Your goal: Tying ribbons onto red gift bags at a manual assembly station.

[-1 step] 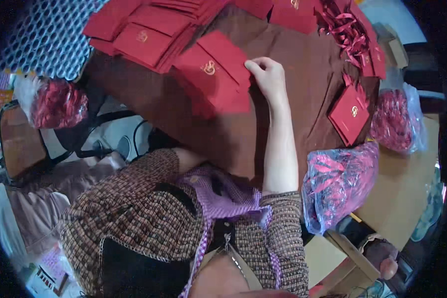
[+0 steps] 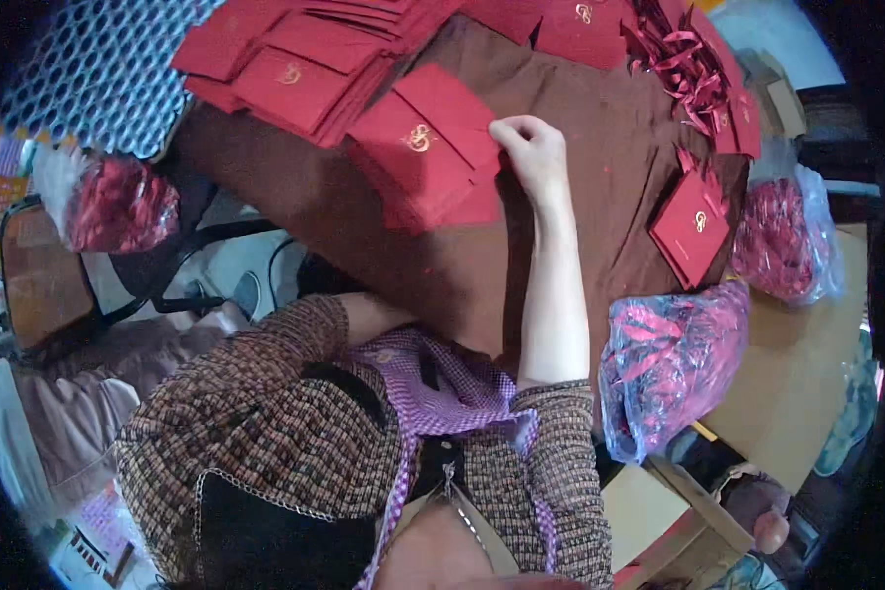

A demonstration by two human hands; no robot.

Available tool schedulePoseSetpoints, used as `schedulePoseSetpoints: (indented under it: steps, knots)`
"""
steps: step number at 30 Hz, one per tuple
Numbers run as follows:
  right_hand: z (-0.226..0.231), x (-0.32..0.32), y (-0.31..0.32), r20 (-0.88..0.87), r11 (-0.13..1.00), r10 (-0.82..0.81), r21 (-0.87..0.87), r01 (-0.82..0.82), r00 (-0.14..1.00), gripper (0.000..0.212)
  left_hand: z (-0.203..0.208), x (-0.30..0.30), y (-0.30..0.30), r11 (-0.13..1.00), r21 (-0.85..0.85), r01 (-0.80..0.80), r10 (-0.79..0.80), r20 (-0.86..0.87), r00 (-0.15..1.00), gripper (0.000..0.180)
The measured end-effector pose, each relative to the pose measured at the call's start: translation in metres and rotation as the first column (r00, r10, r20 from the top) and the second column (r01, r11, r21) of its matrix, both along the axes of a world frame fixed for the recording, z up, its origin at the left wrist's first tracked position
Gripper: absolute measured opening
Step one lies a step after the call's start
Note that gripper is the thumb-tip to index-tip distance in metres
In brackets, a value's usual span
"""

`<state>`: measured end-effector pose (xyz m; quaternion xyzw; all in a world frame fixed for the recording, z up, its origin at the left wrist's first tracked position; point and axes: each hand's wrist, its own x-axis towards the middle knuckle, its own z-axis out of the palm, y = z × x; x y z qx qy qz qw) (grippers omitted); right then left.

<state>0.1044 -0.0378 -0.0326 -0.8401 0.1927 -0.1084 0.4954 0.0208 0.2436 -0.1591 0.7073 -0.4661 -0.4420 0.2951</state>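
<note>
My right hand (image 2: 535, 162) reaches over the table and pinches, thumb against finger, at the right corner of a flat red paper gift bag (image 2: 433, 143). That bag bears a gold emblem and a slanting fold line. It lies on several more flat red bags (image 2: 452, 211), whose lower edges stick out beneath. My left forearm (image 2: 374, 313) runs in at the table's near edge, and the hand beyond it is hidden. To the right on the cloth is a red bag with a ribbon handle (image 2: 693, 226), apart from my right hand.
Stacks of red bags (image 2: 310, 84) fill the far left of the brown cloth (image 2: 580, 226). Red ribbons (image 2: 688, 64) pile up at the far right. Clear plastic sacks of red ribbon (image 2: 674, 369) sit by the right edge. A chair (image 2: 44, 275) stands at left, cardboard (image 2: 806, 393) at right.
The whole view has shifted very slightly. My right hand keeps its pinch on the bag's corner.
</note>
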Motion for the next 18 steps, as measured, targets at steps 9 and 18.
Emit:
schedulePoseSetpoints:
  steps: [9, 18]
  knots:
    - [-0.005, -0.088, -0.012, 0.11, 0.525, -0.372, 0.844, 0.111, 0.922, 0.01, 0.06, 0.002, -0.02, 0.861, 0.146, 0.487, -0.504, 0.131, 0.854, 0.036]
    - [-0.012, -0.245, 0.122, 0.064, 0.241, -0.697, 0.959, 0.149, 0.714, 0.012, 0.17, 0.031, -0.057, 0.594, -0.684, -0.424, 0.552, -0.037, 0.833, 0.023]
